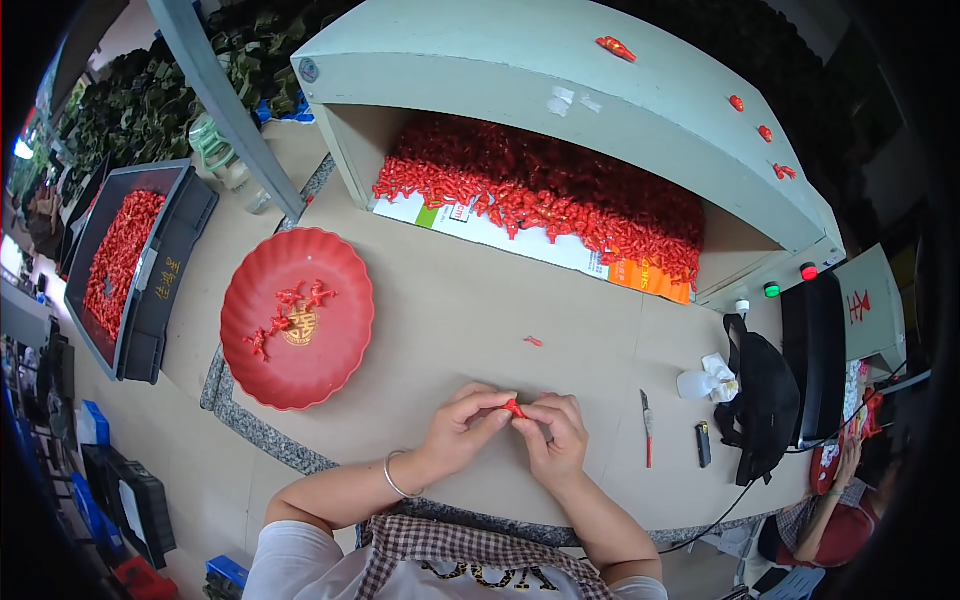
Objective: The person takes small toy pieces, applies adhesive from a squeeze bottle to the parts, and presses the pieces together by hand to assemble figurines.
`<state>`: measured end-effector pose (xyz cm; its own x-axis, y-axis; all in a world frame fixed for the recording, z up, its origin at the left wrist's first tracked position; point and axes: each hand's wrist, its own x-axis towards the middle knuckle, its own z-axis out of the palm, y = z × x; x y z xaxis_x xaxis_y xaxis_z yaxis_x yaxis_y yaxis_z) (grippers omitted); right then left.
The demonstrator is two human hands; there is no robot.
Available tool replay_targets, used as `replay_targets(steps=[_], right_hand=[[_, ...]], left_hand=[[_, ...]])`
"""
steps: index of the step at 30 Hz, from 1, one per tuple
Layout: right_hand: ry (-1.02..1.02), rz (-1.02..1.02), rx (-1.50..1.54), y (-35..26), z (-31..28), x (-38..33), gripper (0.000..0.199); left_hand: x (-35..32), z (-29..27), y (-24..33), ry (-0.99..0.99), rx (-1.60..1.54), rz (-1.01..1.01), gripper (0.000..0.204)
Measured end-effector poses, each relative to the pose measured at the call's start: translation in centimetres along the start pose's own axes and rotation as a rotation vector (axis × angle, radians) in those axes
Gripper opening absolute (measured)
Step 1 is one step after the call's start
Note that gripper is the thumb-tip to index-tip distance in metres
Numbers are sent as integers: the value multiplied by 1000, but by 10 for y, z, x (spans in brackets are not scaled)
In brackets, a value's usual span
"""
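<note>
My left hand [463, 430] and my right hand [556, 438] meet over the front of the table. Thumb and fingers of both pinch one small red plastic piece [514, 408], its exact shape mostly hidden by the fingertips. Beyond the hands, a thin red part [534, 341] lies loose on the tabletop. To the left is a red scalloped plate [345, 345] holding several small red figures [320, 292]. Ahead, a large heap of glossy red pieces [540, 200] fills the opening of a pale green cabinet, lying on printed card.
A dark grey bin [150, 330] of red parts stands far left, near a clear jar [240, 180]. Rightward lie a craft knife [647, 425], a lighter [703, 444], a small white bottle [695, 384] and a black bag [765, 405]. The cabinet [430, 75] has several red bits on top. Another person sits lower right.
</note>
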<state>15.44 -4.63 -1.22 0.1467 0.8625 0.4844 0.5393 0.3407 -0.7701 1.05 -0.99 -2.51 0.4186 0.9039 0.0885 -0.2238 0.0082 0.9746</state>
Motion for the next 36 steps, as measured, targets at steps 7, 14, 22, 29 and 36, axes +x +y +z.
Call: replay_targets(steps=[7,14,22,29,36], right_hand=[[-90,0,13,-7,-11,2,17],[-115,447,670,-1,-16,6,31],[-155,592,634,9,-18,1,29],[-87,594,488,9,-14,-4,23],[-49,527,408,7,-13,-6,18]], left_hand=[[6,-7,0,-84,-302,-272,26],[16,-9,11,-289,-880,-667,38],[12,-6,4,-164,-498,-638,38],[6,-1,11,-267,129,-122,43],[8,2,15,-259,405,80,38]])
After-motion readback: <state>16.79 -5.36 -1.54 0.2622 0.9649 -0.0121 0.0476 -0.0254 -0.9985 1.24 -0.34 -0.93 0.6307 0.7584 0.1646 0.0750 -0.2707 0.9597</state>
